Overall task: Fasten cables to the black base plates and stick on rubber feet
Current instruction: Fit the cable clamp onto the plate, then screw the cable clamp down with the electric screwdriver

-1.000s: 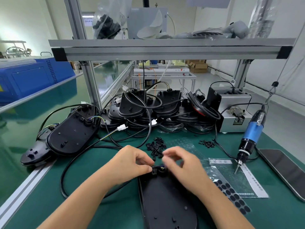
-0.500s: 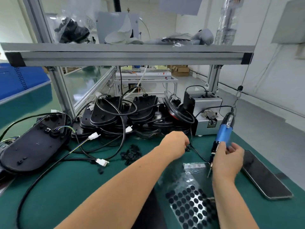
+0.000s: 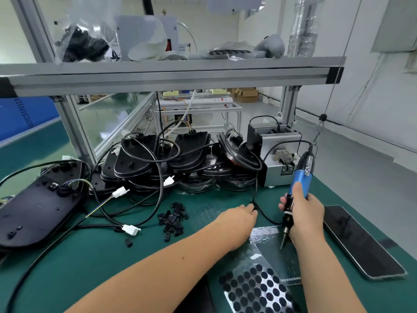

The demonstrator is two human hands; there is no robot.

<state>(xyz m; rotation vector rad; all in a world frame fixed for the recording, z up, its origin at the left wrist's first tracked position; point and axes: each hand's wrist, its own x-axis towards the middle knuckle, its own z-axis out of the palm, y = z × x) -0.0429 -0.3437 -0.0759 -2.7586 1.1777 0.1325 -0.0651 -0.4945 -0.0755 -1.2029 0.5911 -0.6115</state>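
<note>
On the green table, glossy black plastic base plates (rounded, stacked, looped with black cables) sit at the back; one more base plate lies flat on the left. A clear sheet of round black rubber feet lies near the front edge. The left hand reaches forward, fingertips at small dark screws; whether it pinches one I cannot tell. The right hand is curled round a blue-bodied screwdriver, tip down over a plastic bag.
</note>
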